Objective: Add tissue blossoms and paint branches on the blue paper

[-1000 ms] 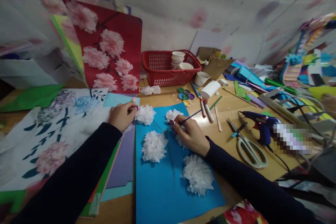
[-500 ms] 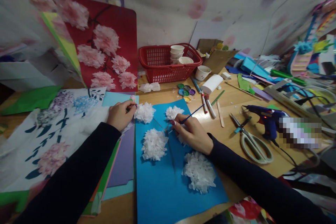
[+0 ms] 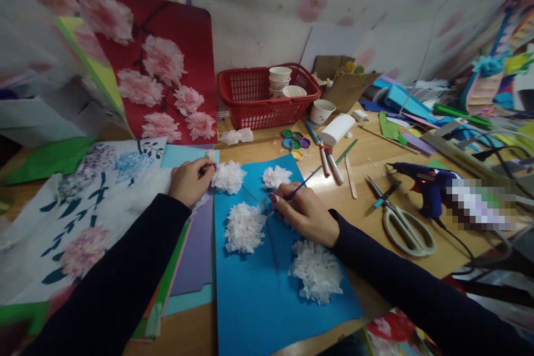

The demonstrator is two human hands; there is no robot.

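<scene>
A blue sheet (image 3: 258,306) lies flat on the table with several white crumpled-paper flowers on it, one (image 3: 244,228) at mid-left and one (image 3: 317,271) at lower right. My right hand (image 3: 306,211) holds a thin blue brush (image 3: 309,177) over the sheet, its tip near faint dark lines between the flowers, partly covering another white flower. My left hand (image 3: 191,181) is closed at the sheet's upper left edge, beside the top-left white flower (image 3: 228,177). What its fingers pinch, if anything, is too small to make out.
Behind stand a red basket (image 3: 267,111) with cups, a white cup (image 3: 322,111) and small paint pots (image 3: 296,144). Scissors (image 3: 406,231) and a blue glue gun (image 3: 429,183) lie at right. A red flower picture (image 3: 200,39) stands at back left; coloured sheets (image 3: 196,256) lie left.
The view has shifted slightly. Both hands keep nearly the same places, with the brush still in my right hand.
</scene>
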